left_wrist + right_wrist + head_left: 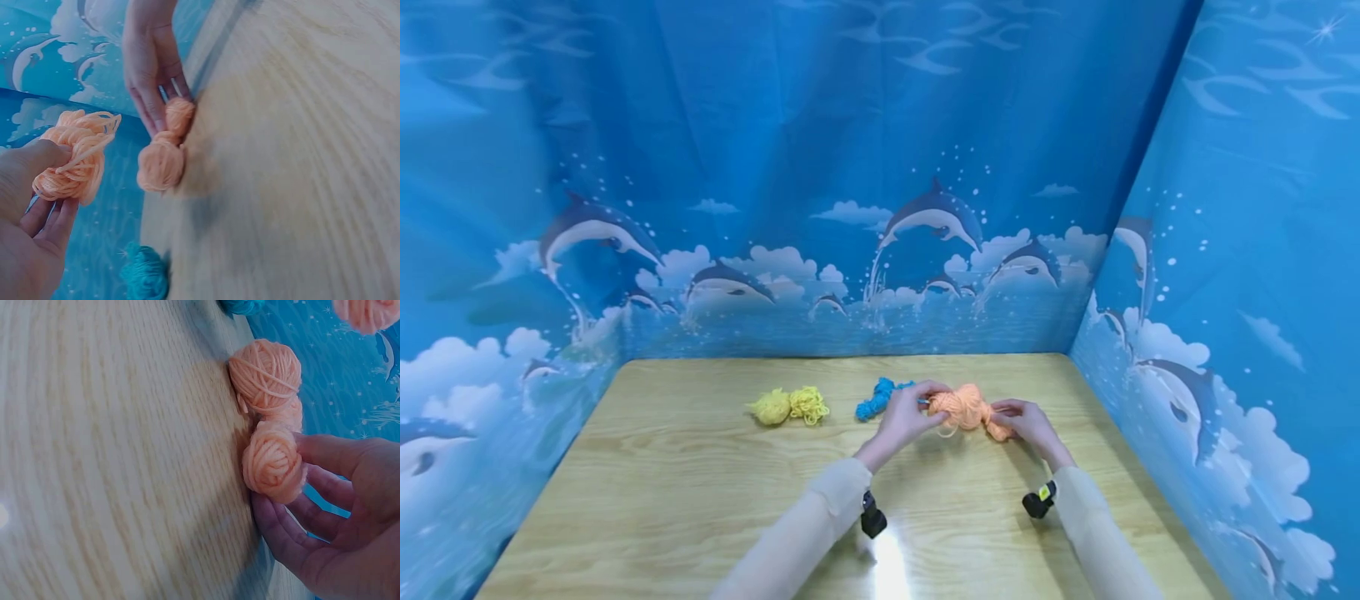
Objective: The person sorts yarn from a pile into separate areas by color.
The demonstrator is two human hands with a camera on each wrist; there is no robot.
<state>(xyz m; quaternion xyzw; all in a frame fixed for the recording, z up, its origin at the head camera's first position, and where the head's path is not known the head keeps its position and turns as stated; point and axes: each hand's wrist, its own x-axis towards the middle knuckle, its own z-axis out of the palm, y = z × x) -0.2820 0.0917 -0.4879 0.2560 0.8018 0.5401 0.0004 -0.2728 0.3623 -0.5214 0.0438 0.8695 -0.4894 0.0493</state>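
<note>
My left hand (910, 414) pinches a loose peach yarn bundle (75, 156) between thumb and fingers, held up above the table with strands looping off its top. To its right, my right hand (1028, 423) grips one end of a second peach yarn skein (272, 462), with the thumb on one side and fingers on the other. This skein is narrow in the middle, and its larger rounded end (265, 375) points away from the right hand, low over the wood. In the head view the two peach pieces overlap.
Blue yarn (874, 402) lies just left of my left hand. Farther left on the wooden table (685, 483) is a yellow yarn skein (788, 406), bunched into two lumps. A dolphin-print curtain (850, 167) borders the table at the back and sides.
</note>
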